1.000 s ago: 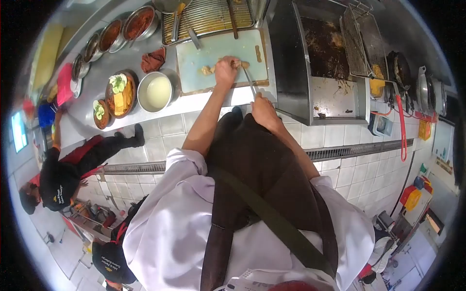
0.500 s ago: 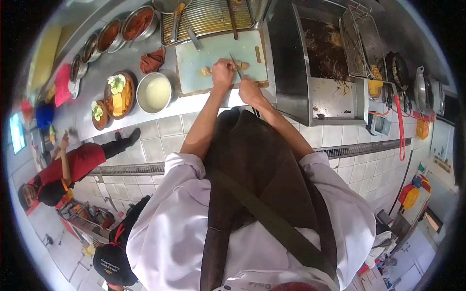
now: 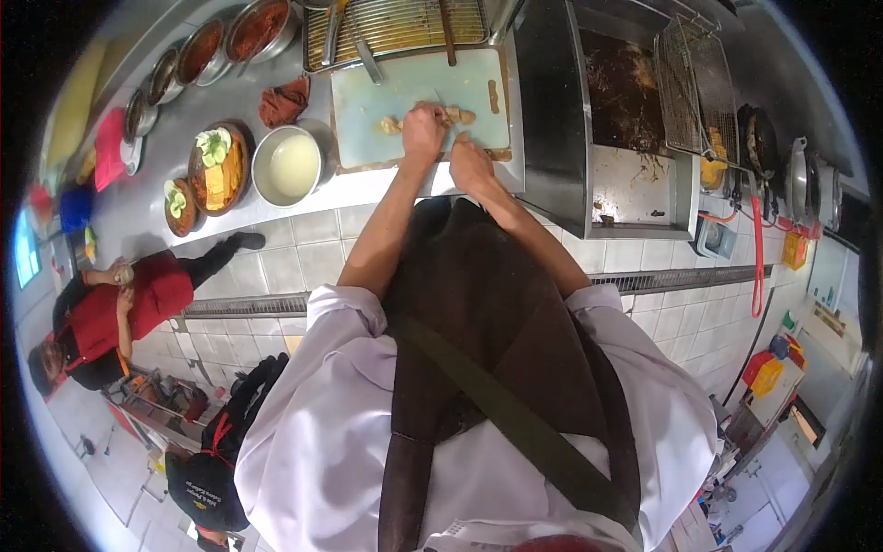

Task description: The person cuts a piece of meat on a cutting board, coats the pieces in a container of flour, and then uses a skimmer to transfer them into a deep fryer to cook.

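Note:
My right hand (image 3: pixel 470 166) is closed round the handle of a knife (image 3: pixel 439 96); only a little of its blade shows past my left hand. Closed fingers of my left hand (image 3: pixel 424 132) press down on a pale brown piece of food that looks like meat (image 3: pixel 463 117), on the white cutting board (image 3: pixel 368 97). To the left of that hand lies a small heap of cut pieces (image 3: pixel 387 124). Part of the meat and most of the blade are hidden by my hands.
Left of the board stand a bowl of pale liquid (image 3: pixel 288 167), a red-brown cloth (image 3: pixel 283 101) and a filled clay dish (image 3: pixel 221 171). Behind it is a wire rack (image 3: pixel 395 32) with utensils. A fryer (image 3: pixel 621 92) stands right. A person in a red apron (image 3: pixel 156 293) is at left.
The knife has turned and slid lower beside my left hand, so less blade shows. My right hand has shifted slightly. The person in red has brought both hands together.

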Action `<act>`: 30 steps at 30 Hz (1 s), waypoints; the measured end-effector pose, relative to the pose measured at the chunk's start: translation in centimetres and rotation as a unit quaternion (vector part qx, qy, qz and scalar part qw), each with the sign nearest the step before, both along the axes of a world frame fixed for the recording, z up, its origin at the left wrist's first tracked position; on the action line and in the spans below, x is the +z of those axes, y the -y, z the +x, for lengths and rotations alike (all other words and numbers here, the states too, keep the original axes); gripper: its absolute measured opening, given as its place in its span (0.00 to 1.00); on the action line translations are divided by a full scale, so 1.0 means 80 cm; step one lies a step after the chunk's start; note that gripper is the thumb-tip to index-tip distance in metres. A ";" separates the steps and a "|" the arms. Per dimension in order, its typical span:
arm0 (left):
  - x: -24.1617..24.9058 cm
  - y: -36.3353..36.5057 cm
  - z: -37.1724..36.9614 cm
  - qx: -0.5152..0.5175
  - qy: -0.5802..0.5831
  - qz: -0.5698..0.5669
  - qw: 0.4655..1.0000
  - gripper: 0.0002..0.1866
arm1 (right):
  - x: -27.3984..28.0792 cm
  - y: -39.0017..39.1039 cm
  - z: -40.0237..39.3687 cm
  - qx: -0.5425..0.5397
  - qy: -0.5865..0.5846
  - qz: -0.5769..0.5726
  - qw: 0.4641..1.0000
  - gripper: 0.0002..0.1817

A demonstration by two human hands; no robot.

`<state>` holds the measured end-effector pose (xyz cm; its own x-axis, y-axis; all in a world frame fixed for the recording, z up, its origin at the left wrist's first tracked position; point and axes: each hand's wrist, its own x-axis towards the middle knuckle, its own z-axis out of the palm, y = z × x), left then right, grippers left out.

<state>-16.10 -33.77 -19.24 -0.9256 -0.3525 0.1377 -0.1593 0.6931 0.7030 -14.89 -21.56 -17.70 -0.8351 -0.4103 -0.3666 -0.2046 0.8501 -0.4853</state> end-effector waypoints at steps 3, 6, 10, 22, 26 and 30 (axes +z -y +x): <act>-0.003 0.000 -0.001 0.001 0.000 -0.008 1.000 0.05 | -0.006 0.001 0.000 -0.010 -0.003 -0.025 1.000 0.13; -0.009 0.003 -0.002 -0.006 -0.010 -0.025 1.000 0.04 | -0.004 0.004 0.003 -0.007 -0.003 -0.032 0.999 0.13; -0.006 0.003 0.000 -0.021 0.009 0.013 1.000 0.05 | -0.003 -0.001 -0.007 0.008 0.004 -0.019 1.000 0.16; -0.014 -0.012 0.005 0.036 -0.030 -0.064 0.997 0.09 | -0.025 -0.017 0.003 0.007 0.029 -0.042 0.999 0.19; -0.006 -0.015 0.007 0.036 -0.024 -0.049 0.998 0.09 | -0.033 -0.034 0.020 0.015 0.043 -0.055 0.997 0.20; -0.008 -0.016 0.004 0.040 -0.008 -0.032 0.999 0.11 | -0.005 -0.056 0.047 0.009 0.066 -0.048 0.997 0.26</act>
